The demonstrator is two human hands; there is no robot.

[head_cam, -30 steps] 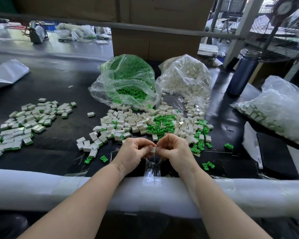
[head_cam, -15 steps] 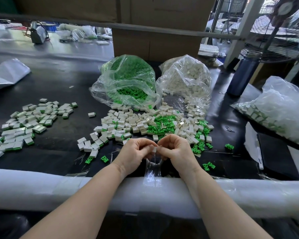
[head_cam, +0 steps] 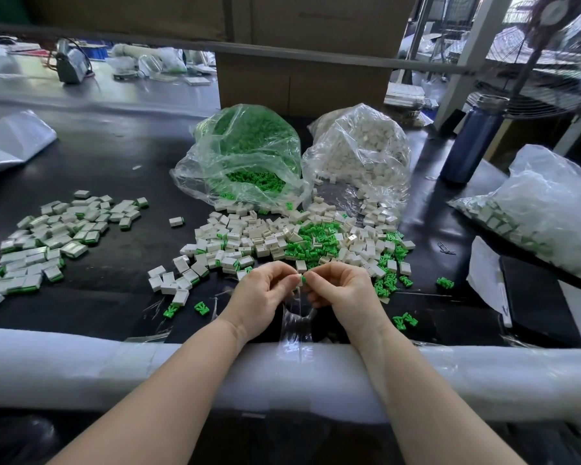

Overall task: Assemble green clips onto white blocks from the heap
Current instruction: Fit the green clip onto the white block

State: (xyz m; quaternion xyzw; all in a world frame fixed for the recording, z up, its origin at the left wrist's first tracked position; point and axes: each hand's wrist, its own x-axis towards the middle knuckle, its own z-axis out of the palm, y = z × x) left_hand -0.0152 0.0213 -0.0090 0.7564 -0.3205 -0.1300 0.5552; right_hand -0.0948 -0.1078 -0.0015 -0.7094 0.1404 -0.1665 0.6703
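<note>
Green clip [head_cam: 303,280] pinched between the meeting fingertips of left hand [head_cam: 265,297] and right hand [head_cam: 341,293], both curled; whether a white block sits behind it cannot be told. Head view: hands hover just before the mixed heap [head_cam: 299,239]; finished pieces [head_cam: 47,236] lie well apart, left. Step: seating the clip. Next, judged: press home, set aside.

The green clip [head_cam: 303,280] shows only a sliver — curled fingertips [head_cam: 291,276] hide the rest; at 3 o'clock, the standing fan [head_cam: 530,78] runs off-frame.
</note>
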